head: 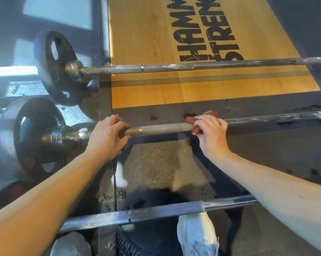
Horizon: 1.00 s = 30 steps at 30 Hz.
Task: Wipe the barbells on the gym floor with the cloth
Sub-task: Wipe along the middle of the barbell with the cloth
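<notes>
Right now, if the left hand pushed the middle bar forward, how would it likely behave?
It would probably roll: the bar sits on round plates on a flat floor. It is likely heavy and stiff, given the steel shaft and thick plates. The knurling by the left hand should limit slipping.

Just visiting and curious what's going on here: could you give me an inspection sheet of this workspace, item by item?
Surface: dark rubber gym floor around a wooden platform with printed lettering.
Job's things: far barbell, middle barbell, near barbell, lying parallel; reddish cloth on the middle one.
Clutter: dark specks on the rubber.
Hands: left hand grips the middle barbell near its sleeve; right hand holds the cloth round the bar.
Cables: nothing seen.
Surroundings: weight plates on the far and middle bars' left ends; a white shoe below the near barbell.
</notes>
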Tool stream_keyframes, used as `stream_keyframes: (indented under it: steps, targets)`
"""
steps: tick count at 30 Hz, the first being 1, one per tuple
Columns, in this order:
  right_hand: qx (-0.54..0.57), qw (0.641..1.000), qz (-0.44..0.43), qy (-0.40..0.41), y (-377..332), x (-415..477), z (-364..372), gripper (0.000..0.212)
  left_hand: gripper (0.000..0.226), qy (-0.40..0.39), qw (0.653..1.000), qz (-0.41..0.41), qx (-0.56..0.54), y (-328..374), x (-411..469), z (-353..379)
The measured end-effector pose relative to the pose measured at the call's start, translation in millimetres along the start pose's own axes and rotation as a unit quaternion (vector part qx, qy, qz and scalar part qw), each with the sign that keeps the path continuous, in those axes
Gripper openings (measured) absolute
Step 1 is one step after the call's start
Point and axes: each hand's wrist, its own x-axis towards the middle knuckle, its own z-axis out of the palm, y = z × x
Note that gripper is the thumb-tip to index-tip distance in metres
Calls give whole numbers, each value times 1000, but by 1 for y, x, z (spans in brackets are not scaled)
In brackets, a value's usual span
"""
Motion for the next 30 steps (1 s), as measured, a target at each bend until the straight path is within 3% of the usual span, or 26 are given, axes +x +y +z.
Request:
stream_keyframes:
  steps: [5,10,13,18,22,27,30]
  targets:
    - [70,996,-54,14,-66,18,38,28,26,19,999,-36,14,-16,-11,-10]
    - [131,972,-185,-67,-151,36,69,31,21,31,997,-54,46,-24,-19,-20]
    - [77,966,-224,-103,-125,38,60,43,22,32,997,-66,37,-23,-19,-19]
    - [21,972,-223,-72,-26,40,24,40,22,45,996,-68,34,-30,-24,-15]
    - [30,972,-214,-91,-45,46,20,39,22,43,996,-80,21,-29,-24,-16]
    - [60,959,-180,-211,-77,40,25,72,22,50,995,-77,26,-32,-25,-17]
    - [86,955,-188,-211,-80,48,33,67,21,64,995,-74,29,-34,-28,-17]
